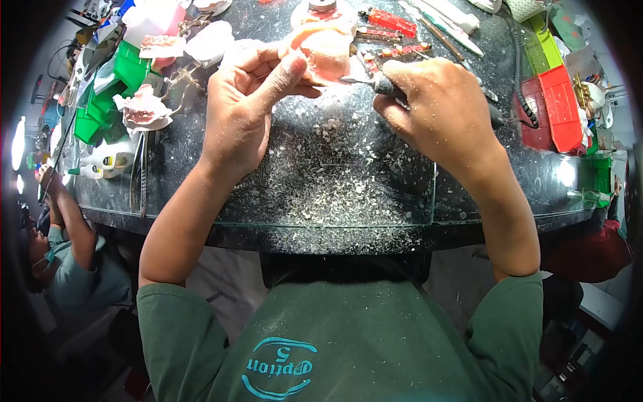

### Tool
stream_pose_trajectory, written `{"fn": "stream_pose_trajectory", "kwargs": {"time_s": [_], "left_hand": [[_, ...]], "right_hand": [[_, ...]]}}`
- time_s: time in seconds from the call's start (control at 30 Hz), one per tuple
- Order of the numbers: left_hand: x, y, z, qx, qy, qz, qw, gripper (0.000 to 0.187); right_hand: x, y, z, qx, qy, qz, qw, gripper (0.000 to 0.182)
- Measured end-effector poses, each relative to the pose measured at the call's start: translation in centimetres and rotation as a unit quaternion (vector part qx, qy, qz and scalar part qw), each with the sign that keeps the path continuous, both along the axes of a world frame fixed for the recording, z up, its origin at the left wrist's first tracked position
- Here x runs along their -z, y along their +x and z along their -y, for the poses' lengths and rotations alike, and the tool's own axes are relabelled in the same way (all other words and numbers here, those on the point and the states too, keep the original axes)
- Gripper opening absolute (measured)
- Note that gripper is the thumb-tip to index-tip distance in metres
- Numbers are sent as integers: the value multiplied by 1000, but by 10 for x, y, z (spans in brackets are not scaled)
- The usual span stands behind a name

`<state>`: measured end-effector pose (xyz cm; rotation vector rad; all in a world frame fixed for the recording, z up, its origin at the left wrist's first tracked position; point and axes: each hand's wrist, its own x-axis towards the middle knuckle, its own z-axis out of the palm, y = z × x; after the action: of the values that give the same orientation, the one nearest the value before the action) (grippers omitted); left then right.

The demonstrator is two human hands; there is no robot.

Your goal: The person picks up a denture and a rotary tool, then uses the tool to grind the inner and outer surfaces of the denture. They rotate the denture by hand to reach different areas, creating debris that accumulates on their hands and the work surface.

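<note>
My left hand [251, 87] pinches a pink denture base [327, 55] between thumb and fingers near the back middle of the bench. Strong light washes out part of its surface. My right hand [445, 107] is wrapped round a dark rotary handpiece [385, 85], whose rear end shows behind the wrist. Its thin pointed metal tip reaches the lower right edge of the pink piece; whether it touches cannot be made out. Pale shavings [335, 181] lie thickly below both hands, and specks cling to the skin.
On the left are a dental cast [144, 108], green bins [100, 114] and metal tweezers [138, 177]. Red strips of teeth [392, 22] and slim tools [442, 30] lie behind my right hand. A red bin [561, 107] stands right. Other people sit at both sides.
</note>
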<state>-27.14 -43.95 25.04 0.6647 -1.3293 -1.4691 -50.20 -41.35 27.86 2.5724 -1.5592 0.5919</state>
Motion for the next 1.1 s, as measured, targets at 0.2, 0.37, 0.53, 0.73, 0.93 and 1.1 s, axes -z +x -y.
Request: {"fn": "stream_pose_trajectory", "kwargs": {"time_s": [0.2,0.37,0.53,0.73,0.93,1.1], "left_hand": [[0,6,4,46,79,-2,996,22],[-1,4,3,35,77,10,996,23],[-3,3,2,21,82,1,996,22],[0,4,4,30,77,14,997,22],[-1,6,8,55,100,-27,993,24],[-6,4,5,148,142,38,978,35]], "right_hand": [[4,2,-1,-32,-20,-3,999,18],[2,7,-4,-20,-3,1,1000,18],[4,6,-4,-15,8,-1,1000,18],[5,5,-4,-20,6,0,1000,17],[0,-3,2,-30,4,56,998,15],[-22,-2,3,-62,104,279,953,16]]}}
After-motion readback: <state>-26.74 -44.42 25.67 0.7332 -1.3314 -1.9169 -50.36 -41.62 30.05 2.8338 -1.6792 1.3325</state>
